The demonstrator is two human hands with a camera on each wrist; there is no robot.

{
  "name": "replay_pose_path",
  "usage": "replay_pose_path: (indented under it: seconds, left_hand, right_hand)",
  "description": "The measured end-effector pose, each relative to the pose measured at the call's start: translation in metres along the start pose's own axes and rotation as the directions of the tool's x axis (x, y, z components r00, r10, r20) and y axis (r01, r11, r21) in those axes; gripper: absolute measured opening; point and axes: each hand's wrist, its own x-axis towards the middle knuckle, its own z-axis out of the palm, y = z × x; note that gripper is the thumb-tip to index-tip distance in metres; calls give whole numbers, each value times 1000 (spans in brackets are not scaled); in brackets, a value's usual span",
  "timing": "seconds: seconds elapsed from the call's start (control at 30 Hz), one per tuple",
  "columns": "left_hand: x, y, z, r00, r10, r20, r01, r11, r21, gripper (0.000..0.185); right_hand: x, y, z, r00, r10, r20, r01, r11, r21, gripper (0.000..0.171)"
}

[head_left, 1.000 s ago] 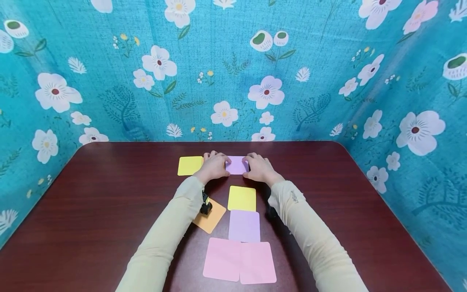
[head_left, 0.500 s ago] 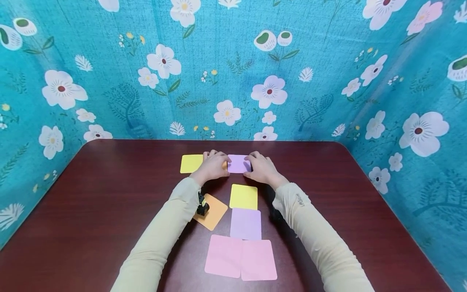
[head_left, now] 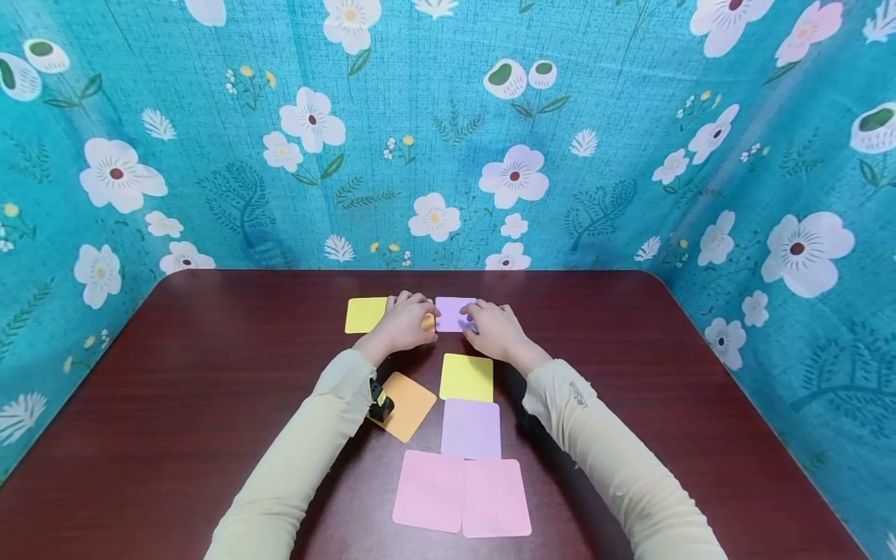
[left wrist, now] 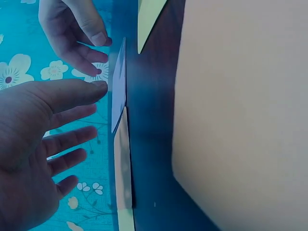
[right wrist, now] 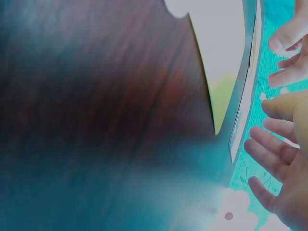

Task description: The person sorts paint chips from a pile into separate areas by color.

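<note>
At the far side of the table, a flat purple square card [head_left: 450,313] lies between both hands. My left hand [head_left: 404,325] hovers over an orange card [head_left: 428,320] beside it, mostly hidden by that hand. In the left wrist view the left fingers [left wrist: 72,139] are spread and relaxed, with nothing held. My right hand [head_left: 497,330] is above the purple card's right end, fingertips over its surface. The right wrist view shows loosely extended right fingers [right wrist: 269,149] with no card between them. A yellow card [head_left: 365,315] extends out left of the left hand.
Nearer lie a yellow card [head_left: 466,377], a purple card [head_left: 471,429] below it, and two pink cards, left [head_left: 428,491] and right [head_left: 496,498]. A tilted orange card [head_left: 404,406] is partly under the left wrist camera [head_left: 380,402]. A floral curtain [head_left: 448,140] hangs behind the table.
Both hands have eased off the purple card's edges and their fingers have loosened. The left hand has shifted slightly left, showing more of the orange card. The cards stay in their row.
</note>
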Motion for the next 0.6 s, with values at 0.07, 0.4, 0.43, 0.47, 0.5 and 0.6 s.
replay_pose_path:
  seconds: [0.07, 0.4, 0.43, 0.47, 0.5, 0.6]
  left_hand:
    - [-2, -1, 1, 1000, 2, 6, -2, 1000, 3, 39]
    - [-19, -11, 2, 999, 11, 33, -10, 1000, -27, 41]
    - [-21, -13, 2, 999, 10, 33, -9, 999, -34, 41]
    - [-23, -14, 3, 999, 10, 32, -9, 999, -46, 41]
    - [-26, -16, 3, 999, 11, 33, -9, 998, -56, 41]
    - [-34, -20, 3, 999, 19, 35, -16, 997, -81, 42]
  right_hand:
    - [-2, -3, -1, 1000, -5, 4, 5, 1000, -9, 36]
    - [-12, -20, -4, 998, -39, 43, 41, 998, -43, 38]
    - [-12, -22, -4, 998, -46, 44, 47, 998, -40, 38]
    - [-14, -24, -4, 998, -49, 45, 51, 998, -34, 38]
    - [-15, -26, -4, 998, -54, 44, 56, 998, -31, 38]
    - [-19, -31, -4, 997, -67, 38, 68, 997, -21, 37]
